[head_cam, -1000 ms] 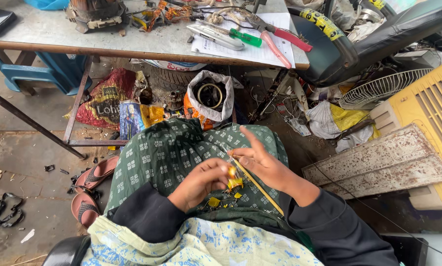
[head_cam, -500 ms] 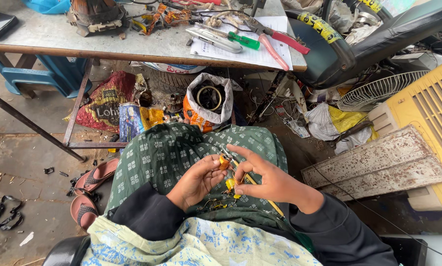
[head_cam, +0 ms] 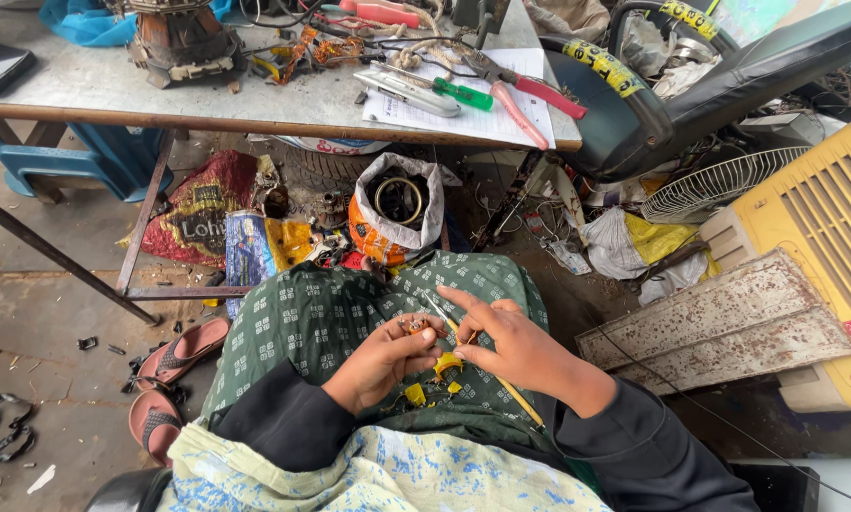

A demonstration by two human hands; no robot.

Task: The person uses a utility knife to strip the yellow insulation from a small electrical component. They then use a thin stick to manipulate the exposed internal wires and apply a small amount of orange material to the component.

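I sit with both hands over my lap, which is covered in green patterned cloth (head_cam: 330,322). My left hand (head_cam: 383,362) pinches a small coppery part with yellow sleeving (head_cam: 416,327) between thumb and fingers. My right hand (head_cam: 515,346) grips a thin yellow-sleeved wire (head_cam: 520,403) that runs down past my wrist, with the index finger stretched toward the left hand. A yellow sleeve piece (head_cam: 447,363) hangs between the two hands. Small yellow scraps (head_cam: 416,393) lie on the cloth below.
A worktable (head_cam: 112,95) ahead carries a motor stator (head_cam: 181,38), a green screwdriver (head_cam: 449,90), red-handled pliers (head_cam: 525,95) and papers. Bags (head_cam: 402,204) of parts sit under it. A black chair (head_cam: 691,95), fan guard (head_cam: 719,185) and yellow cooler (head_cam: 823,237) stand right. Sandals (head_cam: 174,365) lie left.
My right hand has dropped from a raised position and closed in on the left hand. The wire now lies lower across my lap, and the view has tilted slightly.
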